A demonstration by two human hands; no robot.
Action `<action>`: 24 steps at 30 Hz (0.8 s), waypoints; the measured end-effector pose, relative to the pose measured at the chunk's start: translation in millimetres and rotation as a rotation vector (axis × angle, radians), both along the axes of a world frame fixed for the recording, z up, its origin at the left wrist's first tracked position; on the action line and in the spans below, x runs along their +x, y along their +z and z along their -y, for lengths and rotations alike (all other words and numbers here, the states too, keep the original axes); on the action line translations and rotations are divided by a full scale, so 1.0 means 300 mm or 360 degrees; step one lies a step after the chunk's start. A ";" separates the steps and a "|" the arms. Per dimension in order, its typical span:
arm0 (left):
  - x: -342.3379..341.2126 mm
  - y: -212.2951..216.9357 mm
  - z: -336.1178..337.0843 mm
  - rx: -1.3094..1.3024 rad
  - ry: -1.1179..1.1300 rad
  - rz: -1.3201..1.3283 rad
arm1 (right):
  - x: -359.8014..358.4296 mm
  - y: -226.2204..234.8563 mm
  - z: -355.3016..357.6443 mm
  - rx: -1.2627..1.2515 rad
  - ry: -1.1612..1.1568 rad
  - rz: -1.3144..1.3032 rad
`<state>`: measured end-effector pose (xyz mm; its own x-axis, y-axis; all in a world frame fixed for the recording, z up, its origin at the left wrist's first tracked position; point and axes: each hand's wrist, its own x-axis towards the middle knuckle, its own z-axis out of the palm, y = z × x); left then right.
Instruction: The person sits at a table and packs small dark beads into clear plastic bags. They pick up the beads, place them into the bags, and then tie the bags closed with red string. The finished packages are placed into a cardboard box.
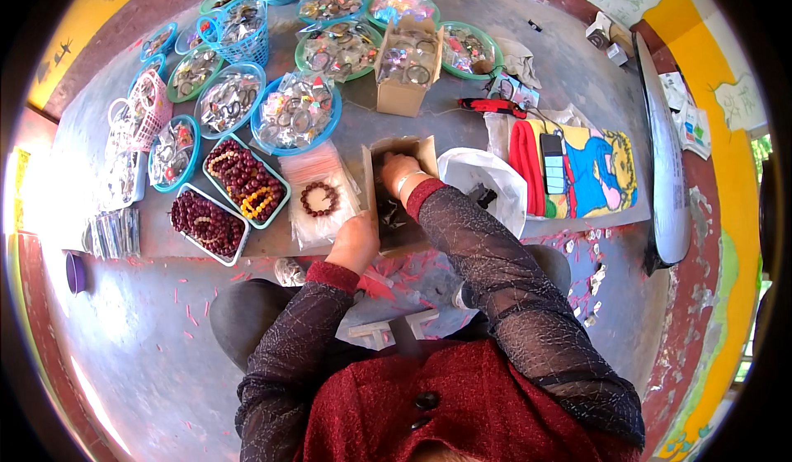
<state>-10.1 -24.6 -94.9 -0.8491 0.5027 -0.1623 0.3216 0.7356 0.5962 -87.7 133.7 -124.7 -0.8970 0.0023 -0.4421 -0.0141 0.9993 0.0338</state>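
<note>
My right hand (400, 173), with a pale bracelet at its wrist, reaches into an open cardboard box (428, 153) at the table's near edge. Its fingers point down into the box and are mostly hidden. At the box's near left corner, my left hand (355, 242) is closed against the cardboard wall. Just left of the box lies a stack of clear plastic bags (308, 229), with a dark red bead bracelet (320, 200) on top. To the right of my right hand stands a white plastic bag (503, 167) with dark pieces inside.
Two trays of bead bracelets (245, 173) (211, 221) sit at left. Behind are several baskets of bagged trinkets (297, 114) and another cardboard box (402, 96). A phone (553, 165) lies on a colourful cloth (598, 173) at right. A purple cup (75, 272) stands at far left.
</note>
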 end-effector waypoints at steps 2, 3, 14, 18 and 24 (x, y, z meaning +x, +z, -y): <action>0.000 0.013 0.000 -0.0004 0.0005 0.0007 | 0.001 0.005 -0.018 -0.0019 0.0125 -0.0084; 0.000 0.020 -0.001 0.0005 0.0007 0.0001 | -0.005 0.011 -0.032 -0.0036 0.0188 0.0005; -0.011 0.022 -0.003 -0.0036 0.0059 0.0021 | 0.228 0.414 -0.194 -0.0542 0.0307 -0.1121; -0.013 0.073 0.000 -0.0103 0.0102 -0.0008 | 0.320 0.498 -0.241 -0.1642 -0.0675 -0.0465; -0.014 0.248 -0.033 0.0779 0.0307 -0.0091 | 0.386 0.438 -0.280 -0.2474 -0.1131 -0.0257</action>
<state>-14.3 -14.6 -20.6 -0.9342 0.3418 0.1018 0.2502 0.4246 0.8701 28.0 217.8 6.6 -0.9421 0.0781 -0.3260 0.3180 -0.0994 -0.9429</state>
